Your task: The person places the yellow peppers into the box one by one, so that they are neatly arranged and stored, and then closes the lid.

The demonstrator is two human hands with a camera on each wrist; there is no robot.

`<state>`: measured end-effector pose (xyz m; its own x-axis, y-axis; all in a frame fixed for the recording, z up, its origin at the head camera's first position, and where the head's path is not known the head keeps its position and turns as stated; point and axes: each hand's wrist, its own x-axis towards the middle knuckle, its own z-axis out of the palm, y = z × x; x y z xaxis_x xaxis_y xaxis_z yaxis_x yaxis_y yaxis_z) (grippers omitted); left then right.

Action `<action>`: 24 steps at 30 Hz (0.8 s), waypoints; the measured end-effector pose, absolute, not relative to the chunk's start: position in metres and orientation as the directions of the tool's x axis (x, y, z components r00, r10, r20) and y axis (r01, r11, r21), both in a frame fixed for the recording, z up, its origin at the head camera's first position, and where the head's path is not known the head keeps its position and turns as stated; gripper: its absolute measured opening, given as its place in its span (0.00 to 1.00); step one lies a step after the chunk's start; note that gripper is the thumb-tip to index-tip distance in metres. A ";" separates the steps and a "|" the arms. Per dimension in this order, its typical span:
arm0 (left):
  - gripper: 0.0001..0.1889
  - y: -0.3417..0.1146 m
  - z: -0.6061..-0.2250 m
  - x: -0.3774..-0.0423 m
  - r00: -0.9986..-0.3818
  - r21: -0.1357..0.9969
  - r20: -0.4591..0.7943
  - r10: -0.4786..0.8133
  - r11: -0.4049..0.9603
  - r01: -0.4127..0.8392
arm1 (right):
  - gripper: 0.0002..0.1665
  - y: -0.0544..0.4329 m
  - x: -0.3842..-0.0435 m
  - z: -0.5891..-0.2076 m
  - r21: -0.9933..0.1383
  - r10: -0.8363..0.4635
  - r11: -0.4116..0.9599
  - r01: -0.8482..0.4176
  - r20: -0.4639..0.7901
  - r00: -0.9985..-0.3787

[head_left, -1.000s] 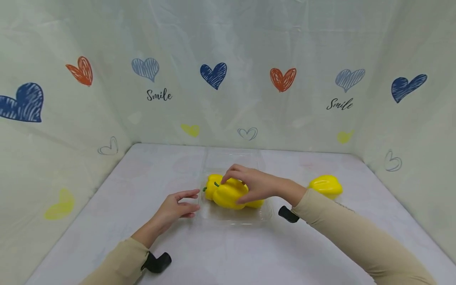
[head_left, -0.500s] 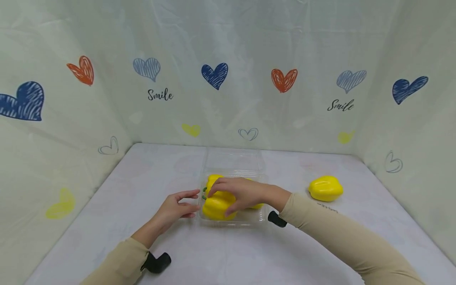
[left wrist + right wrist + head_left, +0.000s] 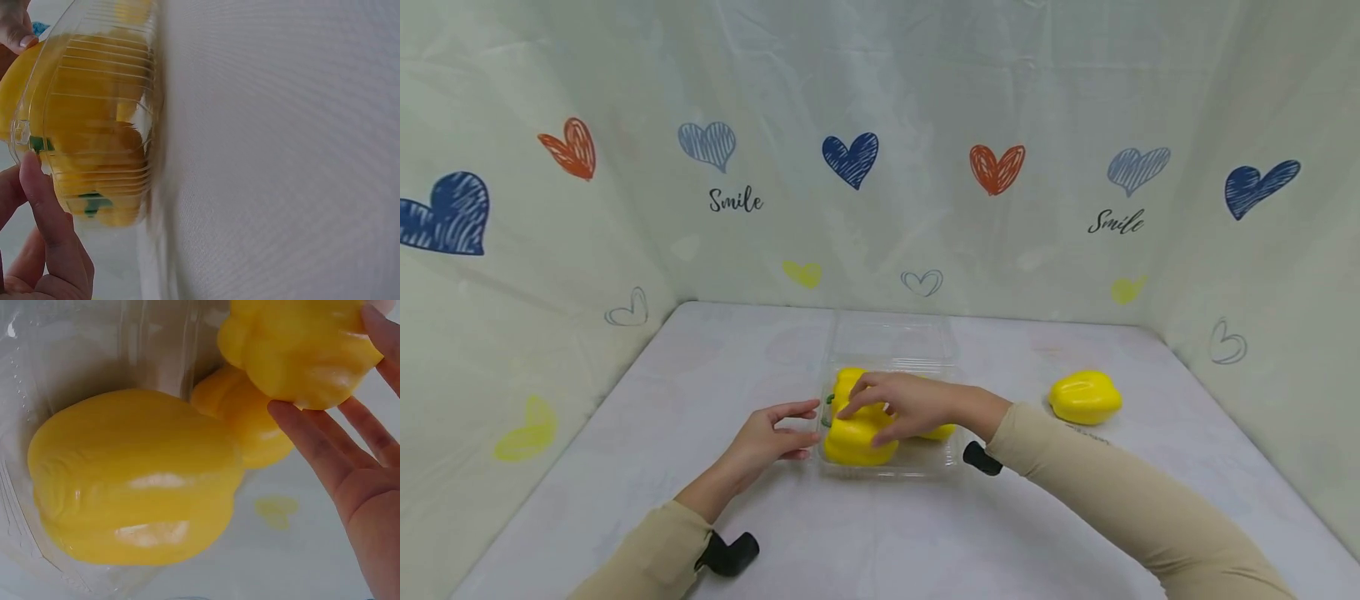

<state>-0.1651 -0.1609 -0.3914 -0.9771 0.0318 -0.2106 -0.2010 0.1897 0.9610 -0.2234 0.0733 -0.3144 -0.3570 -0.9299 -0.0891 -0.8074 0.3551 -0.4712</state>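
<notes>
A clear plastic clamshell container [image 3: 891, 467] lies open on the white table, its lid [image 3: 891, 337] folded back. Three yellow bell peppers are inside it. My right hand [image 3: 901, 404] reaches in from the right and grips the front-left pepper [image 3: 856, 443], fingers over its top. In the right wrist view that held pepper [image 3: 294, 350] sits against my fingers [image 3: 319, 450], with two others [image 3: 137, 481] beside it in the tray. My left hand [image 3: 769, 435] rests at the container's left edge, its fingertips touching the ribbed wall [image 3: 94, 125].
A fourth yellow pepper [image 3: 1085, 397] lies loose on the table to the right. Heart-printed curtains wall in the back and both sides. Black wrist mounts [image 3: 730, 552] sit on both sleeves.
My right hand has brought the held pepper down and to the left, into the container's front-left corner. The left hand has stayed at the container's edge.
</notes>
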 end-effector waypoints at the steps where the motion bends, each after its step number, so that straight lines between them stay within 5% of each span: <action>1: 0.29 -0.161 -0.391 -0.165 -0.977 0.960 -0.212 0.030 0.192 -0.202 | 0.26 0.072 -0.223 -0.315 -0.444 -0.929 0.362 -0.819 -0.095 -0.359; 10: 0.28 -0.161 -0.390 -0.165 -0.976 0.956 -0.216 0.024 0.210 -0.206 | 0.26 0.060 -0.215 -0.320 -0.283 -0.899 0.438 -0.853 -0.165 -0.406; 18: 0.29 -0.161 -0.391 -0.165 -0.975 0.955 -0.220 0.019 0.210 -0.212 | 0.28 0.067 -0.217 -0.320 -0.310 -0.902 0.430 -0.848 -0.180 -0.392; 24: 0.28 -0.160 -0.391 -0.166 -0.975 0.954 -0.222 0.020 0.210 -0.213 | 0.24 0.079 -0.216 -0.314 -0.343 -0.908 0.407 -0.846 -0.048 -0.417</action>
<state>-0.1660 -0.1603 -0.3906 -0.9748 0.0203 -0.2221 -0.2130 0.2102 0.9542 -0.2158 0.0794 -0.3137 -0.4171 -0.9076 -0.0480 -0.8464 0.4072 -0.3433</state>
